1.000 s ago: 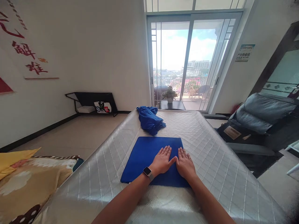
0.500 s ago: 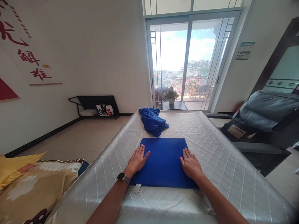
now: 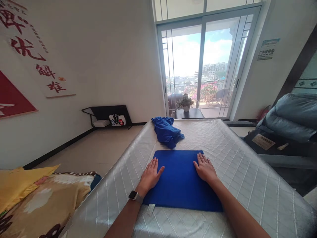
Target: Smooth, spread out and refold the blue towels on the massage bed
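Note:
A neatly folded blue cloth [image 3: 182,188] lies flat on a silvery quilted mattress [image 3: 247,178], with a small white label [image 3: 151,209] sticking out at its near left edge. Flat along the cloth's left side rests my left hand [image 3: 150,176], fingers stretched out and thumb apart, a watch on its wrist. On the right side my right hand [image 3: 206,168] also lies open, its fingertips near the far right corner. Both palms touch the cloth without gripping it. Beyond it, a crumpled blue cloth [image 3: 167,132] is heaped near the mattress's far left corner.
Left of the mattress, on the floor side, are a patterned brown blanket [image 3: 54,198] and a yellow cushion [image 3: 32,178]. A dark padded armchair [image 3: 294,115] stands at the right. Past the far edge, a potted plant [image 3: 185,103] sits before the sliding glass door [image 3: 202,66].
My right hand has slid away from me, towards the cloth's far right corner. The left hand keeps its place on the cloth. The whole view has turned slightly to the left.

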`<move>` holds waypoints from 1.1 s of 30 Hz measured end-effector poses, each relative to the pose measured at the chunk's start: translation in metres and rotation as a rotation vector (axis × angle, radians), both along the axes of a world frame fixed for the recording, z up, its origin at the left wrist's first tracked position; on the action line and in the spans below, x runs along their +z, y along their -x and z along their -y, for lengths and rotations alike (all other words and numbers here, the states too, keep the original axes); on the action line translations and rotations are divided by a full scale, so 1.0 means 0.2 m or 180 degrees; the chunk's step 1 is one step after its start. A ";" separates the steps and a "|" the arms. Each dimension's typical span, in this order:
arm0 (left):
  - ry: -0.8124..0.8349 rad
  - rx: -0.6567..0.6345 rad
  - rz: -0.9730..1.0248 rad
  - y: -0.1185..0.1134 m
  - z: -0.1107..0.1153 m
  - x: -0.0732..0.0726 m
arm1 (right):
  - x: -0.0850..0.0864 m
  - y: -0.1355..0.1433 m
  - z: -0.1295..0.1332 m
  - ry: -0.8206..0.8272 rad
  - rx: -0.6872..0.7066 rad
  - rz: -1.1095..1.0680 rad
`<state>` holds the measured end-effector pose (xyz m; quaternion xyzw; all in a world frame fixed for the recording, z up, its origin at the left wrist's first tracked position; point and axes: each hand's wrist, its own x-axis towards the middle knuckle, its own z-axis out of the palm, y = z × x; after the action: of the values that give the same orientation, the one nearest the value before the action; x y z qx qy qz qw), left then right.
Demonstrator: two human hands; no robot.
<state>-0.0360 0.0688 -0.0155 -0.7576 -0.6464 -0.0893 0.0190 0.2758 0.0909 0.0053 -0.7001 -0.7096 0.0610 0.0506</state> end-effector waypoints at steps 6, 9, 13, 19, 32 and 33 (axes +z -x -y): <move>-0.0321 -0.0022 -0.0121 -0.10 0.04 0.11 | -0.03 -0.01 0.00 -0.0010 0.0031 -0.0069; -0.0163 -0.0767 -0.0062 -0.32 0.05 0.15 | -0.02 0.00 0.00 -0.0048 0.0047 -0.0087; -0.0279 -0.1498 0.0027 -0.75 0.01 0.16 | -0.03 -0.02 0.01 -0.0095 0.0148 0.0014; -0.0020 -0.1343 0.0292 -1.03 -0.17 0.09 | -0.05 -0.05 0.02 -0.0113 0.0319 0.0140; 0.0179 0.0184 0.0168 -0.07 -0.29 0.02 | -0.02 -0.02 0.00 -0.0046 0.0052 -0.0115; 0.0161 0.0228 0.0180 -0.03 -0.28 0.01 | -0.02 -0.02 0.00 -0.0033 0.0043 -0.0099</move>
<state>-0.0294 0.1258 -0.0141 -0.7313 -0.6754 -0.0937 -0.0153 0.2791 0.0902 0.0016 -0.6940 -0.7138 0.0685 0.0648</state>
